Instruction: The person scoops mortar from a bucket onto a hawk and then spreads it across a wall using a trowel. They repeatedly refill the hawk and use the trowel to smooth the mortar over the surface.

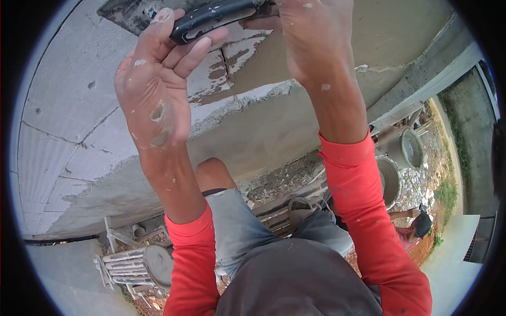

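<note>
A plastering trowel (216, 21) with a black, mortar-specked handle is up against the wall at the top of the view. Part of its grey metal blade (124, 15) shows behind the handle; the rest is hidden or out of frame. My left hand (161, 79) is closed round the left end of the handle, thumb above and fingers curled below. At the right end, my right hand (316, 45) also grips the trowel, its fingers partly cut off by the top edge. Mortar spots mark both hands.
Grey blocks (68, 100) form the wall, with smooth plaster (253, 131) over part of it. Below are a wooden slat platform (282, 224), a round mortar container (158, 265) on slats, and buckets (412, 148) at right. Another person (414, 229) is on the ground at lower right.
</note>
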`<state>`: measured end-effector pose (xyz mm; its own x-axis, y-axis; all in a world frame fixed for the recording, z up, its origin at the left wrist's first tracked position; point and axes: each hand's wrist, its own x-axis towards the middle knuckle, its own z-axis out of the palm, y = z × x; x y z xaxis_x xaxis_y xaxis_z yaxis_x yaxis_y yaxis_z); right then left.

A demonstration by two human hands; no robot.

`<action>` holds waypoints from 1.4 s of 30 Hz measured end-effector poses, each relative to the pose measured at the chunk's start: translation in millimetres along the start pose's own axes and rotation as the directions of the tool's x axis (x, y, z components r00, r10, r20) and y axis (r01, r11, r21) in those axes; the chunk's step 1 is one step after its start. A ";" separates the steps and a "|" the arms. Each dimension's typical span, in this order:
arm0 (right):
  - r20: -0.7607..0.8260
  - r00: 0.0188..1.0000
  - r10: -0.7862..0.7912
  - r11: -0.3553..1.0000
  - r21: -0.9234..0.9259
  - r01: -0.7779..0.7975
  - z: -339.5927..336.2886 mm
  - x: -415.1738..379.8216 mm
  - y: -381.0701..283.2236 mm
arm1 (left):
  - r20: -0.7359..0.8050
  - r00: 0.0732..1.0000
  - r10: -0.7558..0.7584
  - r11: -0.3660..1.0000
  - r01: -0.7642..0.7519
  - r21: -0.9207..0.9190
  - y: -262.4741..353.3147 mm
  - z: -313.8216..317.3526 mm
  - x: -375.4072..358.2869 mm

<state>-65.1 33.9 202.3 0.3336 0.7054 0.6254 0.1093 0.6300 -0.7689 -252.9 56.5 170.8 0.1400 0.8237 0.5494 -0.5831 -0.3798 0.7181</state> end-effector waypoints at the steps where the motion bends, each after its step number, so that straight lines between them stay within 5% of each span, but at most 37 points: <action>1: -0.024 0.999 0.044 0.998 0.040 -0.043 1.4 2.0 -31.6 | 0.032 0.998 0.050 0.999 -0.050 0.013 7.8 10.5 7.8; 2: -0.025 1.000 0.014 1.000 0.004 -0.014 -13.3 -0.6 -19.2 | 0.064 0.993 0.100 0.995 -0.102 0.024 10.6 19.7 12.4; 4: -0.027 0.999 -0.046 0.997 -0.067 0.044 -42.7 -5.8 5.4 | 0.073 0.993 -0.088 0.994 0.083 0.069 4.8 35.1 -0.5; 7: -0.201 0.927 0.316 0.943 -0.036 -0.329 -63.8 -54.5 34.4 | -0.085 0.920 -0.383 0.922 0.386 0.026 -49.0 35.4 -45.8; 10: -0.245 0.849 0.468 0.881 0.057 -0.469 -95.4 -88.8 120.0 | -0.139 0.837 -0.529 0.845 0.534 0.002 -117.9 27.7 -73.0; 13: -0.236 0.853 0.465 0.884 0.073 -0.461 -113.7 -74.7 140.5 | -0.139 0.839 -0.526 0.844 0.535 0.038 -133.1 41.2 -57.7; 16: -0.256 0.879 0.402 0.909 -0.003 -0.417 -115.8 -17.7 93.3 | -0.049 0.893 -0.447 0.894 0.448 0.020 -104.5 69.3 -14.5; 22: -0.173 0.984 0.042 0.999 0.019 -0.040 -109.1 75.6 -48.9 | 0.187 0.979 0.079 0.993 -0.061 -0.101 -34.8 149.8 67.9; 24: -0.114 0.984 -0.134 0.990 0.019 0.136 -116.7 85.0 -72.3 | 0.256 0.961 0.108 0.990 -0.080 -0.115 -27.4 154.6 67.1; 25: -0.143 0.987 -0.075 0.997 -0.023 0.073 -121.1 72.7 -76.8 | 0.291 0.949 0.125 0.988 -0.090 -0.129 -27.9 157.9 61.9; 28: -0.140 0.988 0.071 0.982 -0.163 -0.094 -141.7 28.7 -75.2 | 0.164 0.966 -0.201 0.973 0.217 -0.083 -55.1 164.0 11.4; 31: -0.058 0.974 0.220 0.926 -0.301 -0.227 -216.2 -40.4 4.4 | 0.110 0.924 -0.365 0.919 0.377 -0.115 -117.3 147.4 -53.2; 34: -0.186 0.902 0.390 0.747 -0.509 -0.428 -300.6 -130.6 32.8 | 0.034 0.874 -0.484 0.872 0.485 -0.069 -176.5 116.7 -119.5; 37: -0.472 0.706 0.528 0.261 -0.701 -0.663 -403.4 -226.5 29.0 | 0.008 0.811 -0.585 0.810 0.584 0.051 -214.4 69.5 -174.5; 39: -0.578 0.602 0.551 -0.064 -0.748 -0.661 -445.1 -268.9 14.9 | -0.049 0.774 -0.631 0.766 0.632 0.120 -242.6 24.6 -206.9; 42: -0.514 0.567 0.644 -0.341 -0.856 -0.389 -483.5 -326.3 18.2 | -0.085 0.748 -0.658 0.733 0.663 0.151 -246.8 11.1 -226.9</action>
<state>280.8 -341.9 -80.1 0.7409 0.6383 -0.2087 0.6342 -0.7673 -0.0954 -131.9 -41.4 -126.4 0.4208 0.9018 -0.0981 -0.2139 0.2038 0.9554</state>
